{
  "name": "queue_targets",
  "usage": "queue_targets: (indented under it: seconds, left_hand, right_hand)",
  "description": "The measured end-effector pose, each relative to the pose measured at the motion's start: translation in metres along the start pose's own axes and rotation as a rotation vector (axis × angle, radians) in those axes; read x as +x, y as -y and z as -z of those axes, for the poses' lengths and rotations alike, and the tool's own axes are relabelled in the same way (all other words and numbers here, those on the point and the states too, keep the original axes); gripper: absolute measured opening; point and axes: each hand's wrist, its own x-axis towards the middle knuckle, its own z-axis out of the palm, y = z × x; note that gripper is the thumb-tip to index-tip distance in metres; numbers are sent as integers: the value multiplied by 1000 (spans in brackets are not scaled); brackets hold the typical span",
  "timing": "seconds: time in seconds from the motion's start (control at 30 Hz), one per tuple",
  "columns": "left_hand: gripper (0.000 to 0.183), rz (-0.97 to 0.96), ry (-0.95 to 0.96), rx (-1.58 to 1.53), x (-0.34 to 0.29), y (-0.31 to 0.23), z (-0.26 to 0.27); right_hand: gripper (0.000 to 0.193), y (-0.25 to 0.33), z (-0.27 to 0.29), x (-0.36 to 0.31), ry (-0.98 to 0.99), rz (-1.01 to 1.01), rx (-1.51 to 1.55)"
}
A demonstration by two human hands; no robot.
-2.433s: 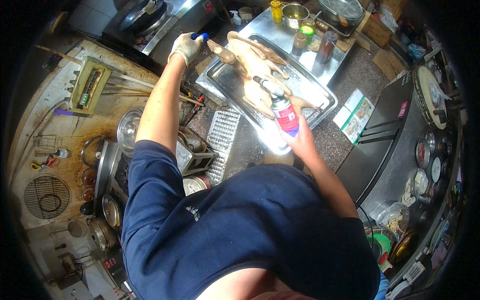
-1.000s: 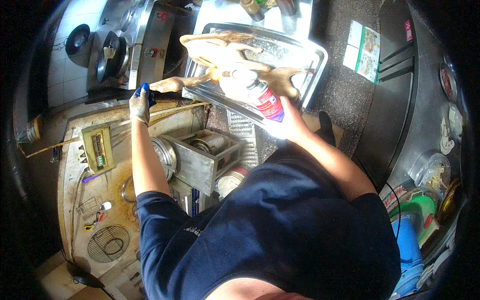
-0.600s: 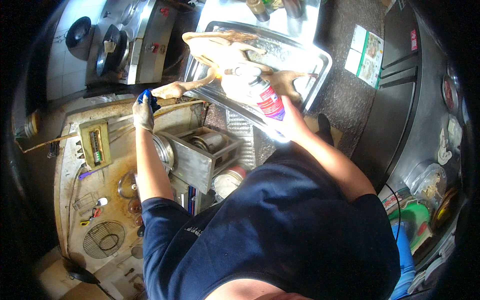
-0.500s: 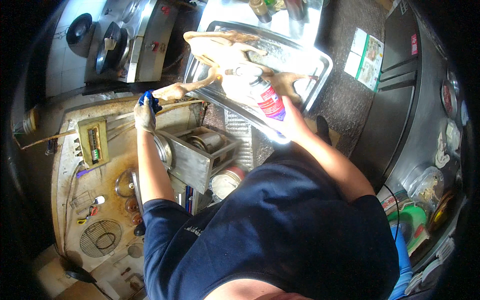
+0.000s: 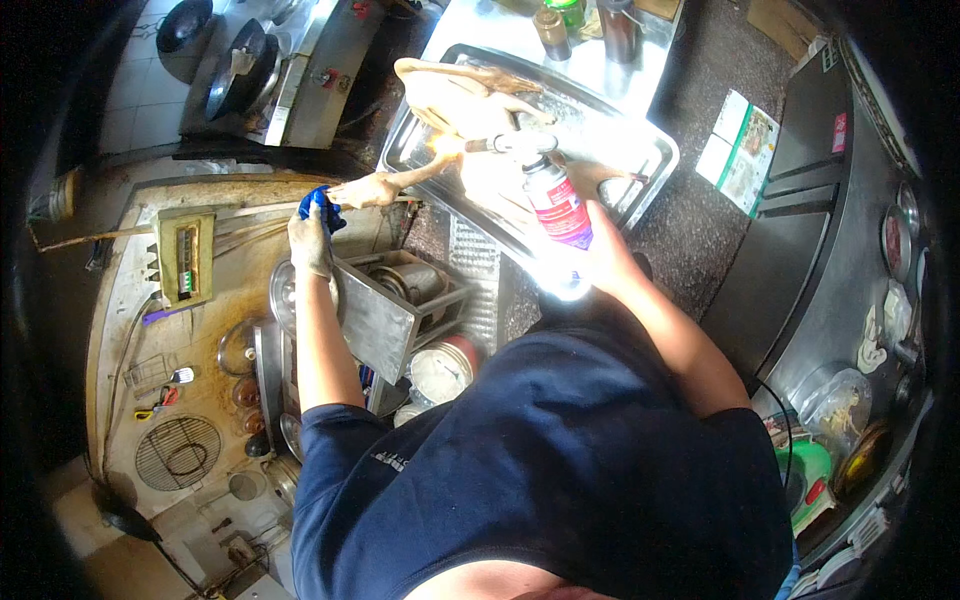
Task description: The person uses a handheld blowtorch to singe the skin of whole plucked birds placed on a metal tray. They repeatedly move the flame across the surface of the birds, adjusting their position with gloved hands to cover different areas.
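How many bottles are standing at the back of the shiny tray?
3: a brown-capped bottle, a green one and a dark one, side by side beyond the metal tray. More may be out of view.

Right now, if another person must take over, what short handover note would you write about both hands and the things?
Left hand: gloved, grip closed on the neck end of the plucked bird, holding it stretched out over the metal tray.
Right hand: grip closed on the gas torch can, nozzle aimed at the bird, flame bright at the skin.
Done: cannot tell how much skin is singed.
Left: probably more singeing.
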Motion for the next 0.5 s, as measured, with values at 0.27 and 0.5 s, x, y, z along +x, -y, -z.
queue_targets:
  seconds: [0.27, 0.5]
  left_hand:
    - [39, -37, -34, -13, -51, 17, -7]
    - [36, -18, -121, -82, -97, 32, -27]
  right_hand:
    - [60, -6, 3, 0, -26, 58, 10]
    - [61, 7, 10, -10, 59, -10, 55]
